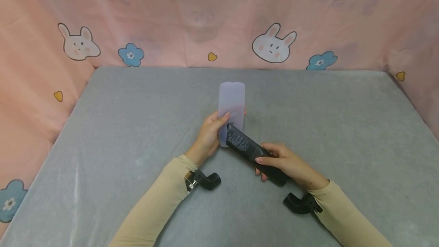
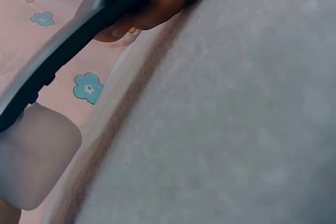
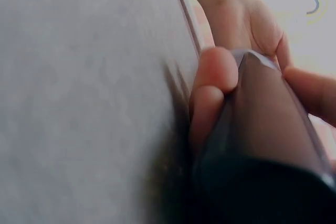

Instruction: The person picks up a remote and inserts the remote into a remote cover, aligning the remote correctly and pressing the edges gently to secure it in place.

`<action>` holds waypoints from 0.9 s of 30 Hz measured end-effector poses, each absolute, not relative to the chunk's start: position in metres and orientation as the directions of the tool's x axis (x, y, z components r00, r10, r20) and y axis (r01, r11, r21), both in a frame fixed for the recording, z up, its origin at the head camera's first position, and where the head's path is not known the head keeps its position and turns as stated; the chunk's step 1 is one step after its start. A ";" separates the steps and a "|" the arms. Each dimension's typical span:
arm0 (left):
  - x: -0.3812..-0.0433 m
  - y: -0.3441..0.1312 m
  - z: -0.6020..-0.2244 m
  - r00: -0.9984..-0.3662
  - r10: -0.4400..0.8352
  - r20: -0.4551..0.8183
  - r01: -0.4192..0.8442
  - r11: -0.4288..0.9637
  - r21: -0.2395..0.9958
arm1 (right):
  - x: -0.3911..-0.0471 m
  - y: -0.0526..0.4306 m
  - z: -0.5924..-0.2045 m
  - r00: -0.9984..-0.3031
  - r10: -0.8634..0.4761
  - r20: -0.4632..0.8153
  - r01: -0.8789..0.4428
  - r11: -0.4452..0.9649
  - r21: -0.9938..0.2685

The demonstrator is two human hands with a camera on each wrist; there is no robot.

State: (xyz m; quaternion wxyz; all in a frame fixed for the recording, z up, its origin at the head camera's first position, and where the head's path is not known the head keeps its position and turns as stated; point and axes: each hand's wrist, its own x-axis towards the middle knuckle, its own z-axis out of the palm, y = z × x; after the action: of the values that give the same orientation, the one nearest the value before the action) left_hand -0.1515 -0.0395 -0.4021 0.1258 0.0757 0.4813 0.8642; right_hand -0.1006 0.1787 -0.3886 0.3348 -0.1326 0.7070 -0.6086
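My left hand (image 1: pixel 207 136) grips a translucent pale-lilac sleeve (image 1: pixel 232 95), a long, soft-looking cover with rounded corners, its thumb on the front and fingers behind. In my right hand (image 1: pixel 291 164) is a black remote control (image 1: pixel 244 143), pinched near its lower end, with small white print facing up. The remote slants up to the left, and its far tip overlaps the sleeve's lower part. In the left wrist view, small buttons stick out from the remote's underside (image 2: pixel 55 64), close to the sleeve (image 2: pixel 44 153). Whether the tip is inside the sleeve, I cannot tell.
A grey cloth-covered table (image 1: pixel 113 125) lies under both hands. Behind it hangs a pink curtain (image 1: pixel 233 18) printed with rabbits, flowers and hearts. Black camera mounts sit on the left wrist (image 1: pixel 207 181) and right wrist (image 1: pixel 298 203).
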 end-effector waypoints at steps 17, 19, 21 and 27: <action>-0.150 -0.036 -0.400 -0.986 0.166 -0.029 -0.129 -0.638 0.760 | -0.094 0.169 -0.395 -0.832 -0.472 -0.293 0.280 0.098 -0.955; -0.150 -0.036 -0.400 -0.985 0.170 -0.029 -0.134 -0.653 0.745 | -0.094 0.169 -0.396 -0.839 -0.459 -0.290 0.285 0.084 -0.955; -0.150 -0.036 -0.401 -0.984 0.176 -0.026 -0.139 -0.666 0.733 | -0.094 0.168 -0.396 -0.846 -0.449 -0.287 0.284 0.075 -0.956; -0.150 -0.037 -0.401 -0.980 0.198 -0.006 -0.142 -0.679 0.720 | -0.093 0.168 -0.395 -0.854 -0.447 -0.267 0.256 0.087 -0.963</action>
State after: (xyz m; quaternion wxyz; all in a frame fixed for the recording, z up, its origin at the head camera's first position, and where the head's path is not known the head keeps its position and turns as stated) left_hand -0.1502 -0.0370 -0.4008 0.0927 0.0360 0.3896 0.9156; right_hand -0.0932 0.1679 -0.3955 0.2615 -0.0693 0.6893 -0.6721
